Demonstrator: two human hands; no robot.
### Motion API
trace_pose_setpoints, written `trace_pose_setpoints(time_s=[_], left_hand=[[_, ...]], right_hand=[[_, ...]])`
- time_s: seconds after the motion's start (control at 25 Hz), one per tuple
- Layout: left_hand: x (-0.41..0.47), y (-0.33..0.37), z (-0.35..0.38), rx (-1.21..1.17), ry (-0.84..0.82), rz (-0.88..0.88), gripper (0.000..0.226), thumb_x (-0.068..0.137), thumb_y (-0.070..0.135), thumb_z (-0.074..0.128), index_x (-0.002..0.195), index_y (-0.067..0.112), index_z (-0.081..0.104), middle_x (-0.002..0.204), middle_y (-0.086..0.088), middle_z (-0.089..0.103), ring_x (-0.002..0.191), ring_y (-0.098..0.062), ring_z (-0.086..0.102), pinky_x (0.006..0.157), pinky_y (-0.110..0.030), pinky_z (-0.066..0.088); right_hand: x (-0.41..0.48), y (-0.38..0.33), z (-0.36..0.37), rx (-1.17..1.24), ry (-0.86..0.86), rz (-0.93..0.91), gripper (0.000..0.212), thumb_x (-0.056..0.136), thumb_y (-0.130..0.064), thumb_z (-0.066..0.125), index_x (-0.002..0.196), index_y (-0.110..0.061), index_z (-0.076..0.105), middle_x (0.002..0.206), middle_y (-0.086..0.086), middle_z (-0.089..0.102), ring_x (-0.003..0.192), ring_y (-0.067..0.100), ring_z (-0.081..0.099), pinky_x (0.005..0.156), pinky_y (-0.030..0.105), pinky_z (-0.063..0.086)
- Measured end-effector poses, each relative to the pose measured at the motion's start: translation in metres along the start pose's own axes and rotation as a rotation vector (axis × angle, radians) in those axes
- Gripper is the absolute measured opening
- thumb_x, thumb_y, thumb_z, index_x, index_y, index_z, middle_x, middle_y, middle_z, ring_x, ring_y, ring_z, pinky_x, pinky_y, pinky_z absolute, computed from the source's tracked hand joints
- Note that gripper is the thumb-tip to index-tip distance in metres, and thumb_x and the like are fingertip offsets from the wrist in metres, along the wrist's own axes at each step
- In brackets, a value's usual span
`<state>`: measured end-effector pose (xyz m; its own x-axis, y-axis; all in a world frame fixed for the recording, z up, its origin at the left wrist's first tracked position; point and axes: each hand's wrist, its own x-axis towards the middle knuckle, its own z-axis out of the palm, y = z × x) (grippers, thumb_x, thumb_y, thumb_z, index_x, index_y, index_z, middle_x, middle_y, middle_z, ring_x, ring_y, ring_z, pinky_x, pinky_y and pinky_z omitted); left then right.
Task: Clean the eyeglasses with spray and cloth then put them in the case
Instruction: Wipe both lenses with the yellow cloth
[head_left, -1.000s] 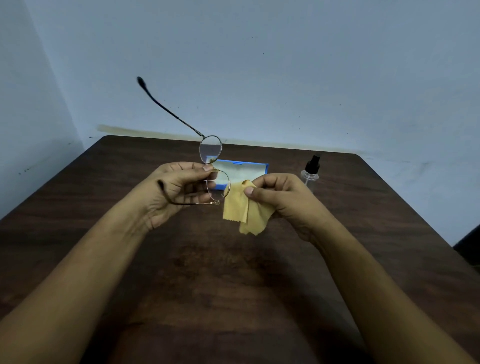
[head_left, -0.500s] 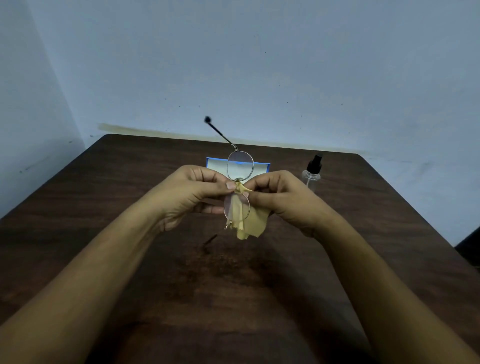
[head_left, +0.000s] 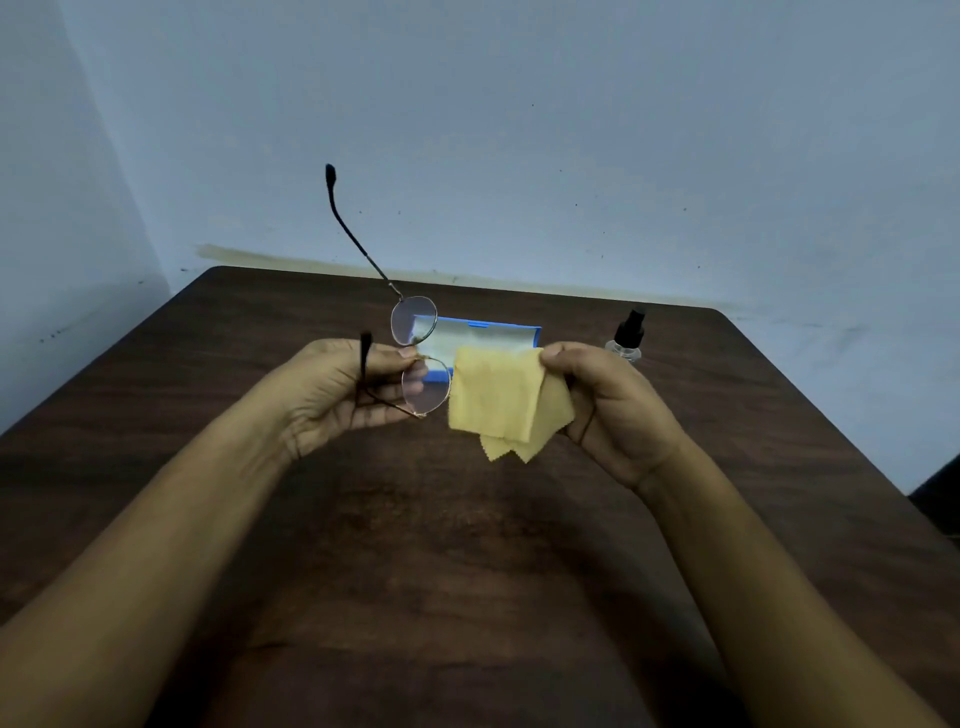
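Note:
My left hand (head_left: 343, 389) pinches the thin metal eyeglasses (head_left: 415, 358) at the bridge, holding them on end above the table; one temple points up and to the left. My right hand (head_left: 618, 410) holds a folded yellow cloth (head_left: 498, 400) just to the right of the lower lens, apart from it. Behind both hands an open blue case (head_left: 498, 332) lies on the table, partly hidden by the glasses and the cloth. A small clear spray bottle (head_left: 626, 338) with a black nozzle stands to the right of the case.
A dark wooden table (head_left: 467, 545) fills the lower view, with its far edge against a pale blue wall (head_left: 519, 130). The table's right edge drops off near a dark object at the far right.
The cloth has come off the lens and moved right with my right hand. My left hand turned the glasses, and the upper temple now swings further up and left.

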<state>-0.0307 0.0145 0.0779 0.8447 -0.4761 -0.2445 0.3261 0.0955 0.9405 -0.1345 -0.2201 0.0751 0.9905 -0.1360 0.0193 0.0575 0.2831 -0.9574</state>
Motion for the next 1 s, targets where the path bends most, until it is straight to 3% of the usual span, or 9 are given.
trace_pose_setpoints(time_s=[0.12, 0.2, 0.32, 0.4, 0.48, 0.6, 0.8, 0.92, 1.0], left_hand=[[0.0, -0.007, 0.001, 0.067, 0.05, 0.001, 0.027, 0.074, 0.018, 0.076, 0.097, 0.004, 0.075, 0.088, -0.008, 0.08, 0.071, -0.011, 0.076, 0.069, -0.035, 0.065], [-0.002, -0.012, 0.007, 0.093, 0.077, 0.01, 0.009, 0.086, 0.011, 0.073, 0.091, 0.005, 0.075, 0.087, -0.008, 0.079, 0.073, -0.013, 0.074, 0.07, -0.035, 0.064], [-0.003, -0.021, 0.019, 0.122, 0.094, 0.019, 0.008, 0.09, 0.007, 0.07, 0.083, 0.005, 0.074, 0.072, -0.004, 0.076, 0.063, -0.01, 0.071, 0.063, -0.031, 0.064], [-0.002, -0.024, 0.026, 0.124, 0.096, 0.012, 0.011, 0.09, 0.006, 0.071, 0.079, 0.007, 0.074, 0.069, -0.002, 0.076, 0.062, -0.008, 0.07, 0.068, -0.033, 0.063], [-0.002, -0.025, 0.031, 0.105, 0.087, 0.003, 0.015, 0.089, 0.005, 0.07, 0.076, 0.009, 0.075, 0.069, -0.002, 0.076, 0.064, -0.01, 0.07, 0.069, -0.034, 0.063], [-0.002, -0.025, 0.032, 0.075, 0.082, 0.007, 0.026, 0.09, 0.002, 0.065, 0.069, 0.011, 0.077, 0.07, -0.003, 0.075, 0.065, -0.011, 0.07, 0.07, -0.034, 0.062], [-0.002, -0.025, 0.034, 0.032, 0.109, 0.045, 0.012, 0.09, 0.006, 0.069, 0.081, 0.007, 0.077, 0.078, -0.005, 0.077, 0.072, -0.015, 0.072, 0.075, -0.036, 0.063], [-0.001, -0.021, 0.035, 0.027, 0.147, 0.061, 0.007, 0.089, 0.008, 0.072, 0.089, 0.002, 0.077, 0.085, -0.009, 0.076, 0.077, -0.019, 0.072, 0.08, -0.039, 0.063], [0.0, -0.019, 0.034, 0.026, 0.165, 0.048, 0.007, 0.087, 0.008, 0.073, 0.09, 0.002, 0.077, 0.09, -0.013, 0.076, 0.083, -0.023, 0.071, 0.084, -0.043, 0.062]], right_hand=[[0.0, -0.002, -0.003, 0.076, 0.125, -0.013, 0.016, 0.096, -0.011, 0.056, 0.082, -0.009, 0.065, 0.077, 0.005, 0.065, 0.074, 0.02, 0.065, 0.058, 0.036, 0.056], [0.001, -0.001, -0.005, -0.087, 0.147, -0.063, 0.012, 0.087, -0.017, 0.065, 0.082, -0.006, 0.065, 0.075, 0.007, 0.06, 0.07, 0.019, 0.059, 0.057, 0.031, 0.052], [0.005, 0.001, -0.002, -0.4, 0.16, -0.278, 0.015, 0.088, -0.013, 0.069, 0.082, 0.0, 0.068, 0.086, 0.01, 0.07, 0.076, 0.018, 0.061, 0.065, 0.031, 0.049], [0.004, 0.001, 0.004, -0.554, 0.076, -0.477, 0.008, 0.09, -0.005, 0.067, 0.092, -0.002, 0.075, 0.108, 0.009, 0.076, 0.092, 0.016, 0.071, 0.074, 0.03, 0.056], [0.001, 0.005, 0.008, -0.873, -0.113, -0.636, 0.017, 0.087, -0.002, 0.065, 0.097, -0.008, 0.078, 0.119, 0.006, 0.072, 0.103, 0.017, 0.072, 0.083, 0.031, 0.057], [-0.003, 0.016, 0.003, -1.126, -0.238, -0.635, 0.024, 0.085, 0.0, 0.068, 0.094, -0.018, 0.08, 0.117, 0.001, 0.065, 0.099, 0.016, 0.07, 0.08, 0.039, 0.056], [-0.009, 0.017, 0.009, -0.983, -0.15, -0.527, 0.016, 0.085, -0.008, 0.07, 0.092, -0.019, 0.079, 0.095, 0.003, 0.065, 0.087, 0.015, 0.066, 0.072, 0.035, 0.054], [-0.009, 0.02, 0.019, -0.532, 0.008, -0.232, 0.019, 0.094, -0.003, 0.064, 0.084, -0.017, 0.072, 0.082, 0.009, 0.069, 0.074, 0.014, 0.062, 0.065, 0.029, 0.049], [-0.006, 0.023, 0.019, -0.206, 0.116, 0.0, 0.02, 0.099, -0.005, 0.056, 0.085, -0.013, 0.069, 0.084, 0.011, 0.069, 0.074, 0.019, 0.062, 0.064, 0.032, 0.048]])
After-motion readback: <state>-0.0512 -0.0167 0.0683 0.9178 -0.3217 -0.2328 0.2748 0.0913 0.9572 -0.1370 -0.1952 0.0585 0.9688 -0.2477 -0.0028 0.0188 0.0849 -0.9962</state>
